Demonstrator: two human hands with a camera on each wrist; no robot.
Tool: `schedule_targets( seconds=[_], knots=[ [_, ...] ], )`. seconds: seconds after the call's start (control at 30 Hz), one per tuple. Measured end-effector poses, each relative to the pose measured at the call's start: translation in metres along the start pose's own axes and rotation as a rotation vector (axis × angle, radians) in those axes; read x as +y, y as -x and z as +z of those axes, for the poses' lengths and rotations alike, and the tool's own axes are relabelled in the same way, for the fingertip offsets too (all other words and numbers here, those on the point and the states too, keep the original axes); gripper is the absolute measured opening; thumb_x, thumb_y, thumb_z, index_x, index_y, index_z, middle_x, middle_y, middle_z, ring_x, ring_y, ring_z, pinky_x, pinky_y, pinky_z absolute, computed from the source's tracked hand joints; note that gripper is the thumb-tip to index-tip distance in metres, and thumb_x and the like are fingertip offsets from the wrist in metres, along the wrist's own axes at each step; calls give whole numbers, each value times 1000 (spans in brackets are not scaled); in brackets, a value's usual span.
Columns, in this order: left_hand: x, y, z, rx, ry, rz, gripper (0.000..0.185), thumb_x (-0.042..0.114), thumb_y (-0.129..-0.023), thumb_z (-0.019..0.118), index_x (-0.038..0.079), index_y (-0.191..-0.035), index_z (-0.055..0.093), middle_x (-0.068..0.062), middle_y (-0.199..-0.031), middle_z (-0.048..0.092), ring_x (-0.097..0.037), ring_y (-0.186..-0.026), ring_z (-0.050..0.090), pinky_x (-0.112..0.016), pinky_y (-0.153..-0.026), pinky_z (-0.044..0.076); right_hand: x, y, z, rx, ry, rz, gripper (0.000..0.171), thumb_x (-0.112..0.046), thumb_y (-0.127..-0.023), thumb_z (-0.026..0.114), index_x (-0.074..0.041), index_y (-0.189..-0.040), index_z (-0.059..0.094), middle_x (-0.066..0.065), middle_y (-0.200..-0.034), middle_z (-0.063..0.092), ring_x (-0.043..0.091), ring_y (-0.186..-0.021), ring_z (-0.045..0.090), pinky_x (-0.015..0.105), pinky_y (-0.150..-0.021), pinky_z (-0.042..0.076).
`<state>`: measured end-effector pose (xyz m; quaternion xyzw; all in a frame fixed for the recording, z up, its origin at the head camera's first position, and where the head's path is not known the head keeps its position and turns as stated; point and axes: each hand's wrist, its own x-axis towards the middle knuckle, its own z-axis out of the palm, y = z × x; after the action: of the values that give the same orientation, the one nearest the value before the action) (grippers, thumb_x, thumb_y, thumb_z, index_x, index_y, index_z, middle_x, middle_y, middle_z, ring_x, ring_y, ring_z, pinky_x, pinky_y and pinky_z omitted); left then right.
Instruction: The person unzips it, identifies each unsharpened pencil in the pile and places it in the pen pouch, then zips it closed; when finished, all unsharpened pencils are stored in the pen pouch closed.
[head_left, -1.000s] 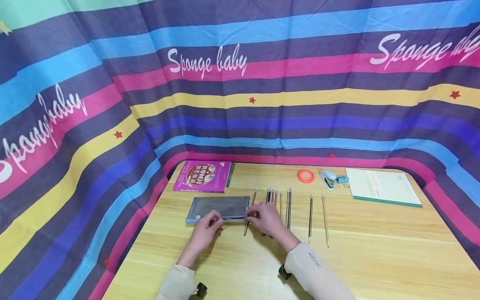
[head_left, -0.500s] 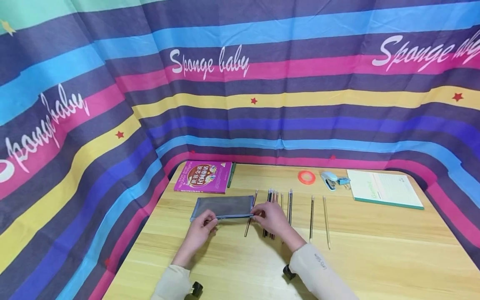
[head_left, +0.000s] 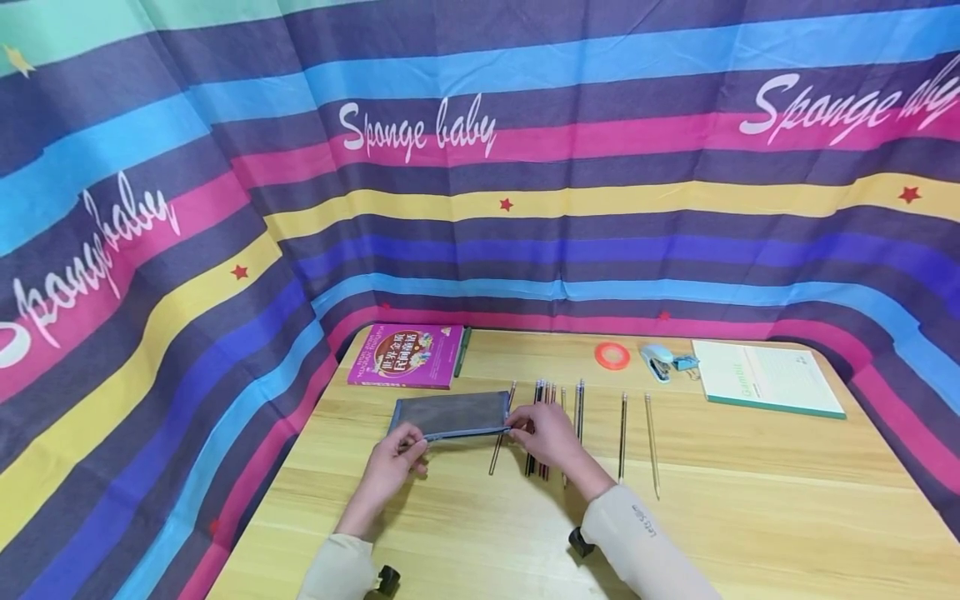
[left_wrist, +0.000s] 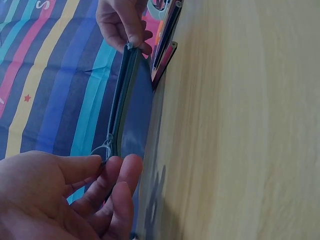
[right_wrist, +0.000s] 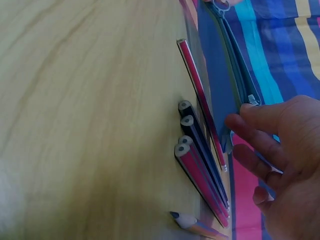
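A grey zip pouch (head_left: 453,414) with blue edging is tilted up at its near edge, where its zip (left_wrist: 122,95) runs. My left hand (head_left: 392,460) pinches the pouch's left near corner between thumb and fingers, right by the zip's ring pull (left_wrist: 107,144). At the other end, my right hand (head_left: 549,435) pinches the right near corner, thumb on top. In the left wrist view the zip's two edges stand slightly apart between the hands. Just under and beside the right hand lie several pencils (right_wrist: 202,180); one single pencil (right_wrist: 200,97) is closest to the pouch.
A purple book (head_left: 408,356) lies at the back left. Along the back right are a roll of orange tape (head_left: 612,356), a light blue stapler (head_left: 657,363), a blue binder clip (head_left: 686,362) and a notepad (head_left: 772,379). Two separate pencils, one black (head_left: 622,437), lie right of the hand.
The pouch and both hands have shifted slightly right and its near edge has risen. The left hand has moved outward to the pouch's left corner; the right hand keeps its pinch.
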<state>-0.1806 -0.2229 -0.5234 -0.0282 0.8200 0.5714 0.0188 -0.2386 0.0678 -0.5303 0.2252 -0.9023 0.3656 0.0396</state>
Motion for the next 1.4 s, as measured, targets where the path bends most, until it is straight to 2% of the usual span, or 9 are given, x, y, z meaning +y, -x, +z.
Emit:
schedule_targets(
  seconds=[0.3,0.53,0.67,0.87,1.0,1.23,1.4],
  knots=[
    [-3,-1,-6,-11,71,-44,5,3,-103,58,1,-99,59,-22,-92,65,-24,-66,66,-39,-65,65,5,0,-1,13,-24,-1,10,-11,-90,79,-16,-98,80,-5,-85,77,-1,-64,59,19,-59,52],
    [-6,-2,-18,45,72,-50,5,4,-103,58,0,-101,58,-20,-88,65,-23,-65,65,-34,-60,62,7,-2,-3,43,10,32,14,-13,-89,80,-18,-102,80,-5,-88,77,0,-69,62,21,-68,56],
    [-10,-2,-25,60,65,-65,6,6,-103,59,0,-102,58,-20,-87,66,-23,-66,67,-30,-58,57,10,-2,-6,56,16,36,15,-11,-88,80,-18,-101,80,-4,-88,77,1,-69,63,26,-69,57],
    [-16,-3,-36,105,46,-90,8,8,-105,57,0,-105,55,-16,-86,66,-20,-65,66,-27,-57,52,13,-1,-9,64,15,91,16,-11,-88,80,-20,-102,78,-6,-90,76,5,-74,63,40,-81,57],
    [-18,-4,-41,93,57,-97,9,10,-105,56,1,-106,55,-16,-88,66,-21,-68,66,-27,-58,52,13,-2,-10,70,19,84,16,-12,-88,80,-19,-102,78,-5,-90,77,6,-74,63,46,-89,55],
    [-24,-1,-48,96,42,-115,9,9,-106,55,0,-105,54,-15,-87,66,-22,-69,66,-26,-58,51,15,-2,-10,67,24,86,14,-10,-88,80,-18,-100,78,-6,-85,75,2,-67,60,33,-72,57],
    [-28,0,-52,93,39,-117,8,8,-106,53,1,-105,54,-14,-86,64,-23,-69,67,-27,-59,51,14,-2,-11,82,57,78,14,-11,-88,80,-19,-100,78,-6,-85,75,3,-68,60,37,-78,56]
  ],
)
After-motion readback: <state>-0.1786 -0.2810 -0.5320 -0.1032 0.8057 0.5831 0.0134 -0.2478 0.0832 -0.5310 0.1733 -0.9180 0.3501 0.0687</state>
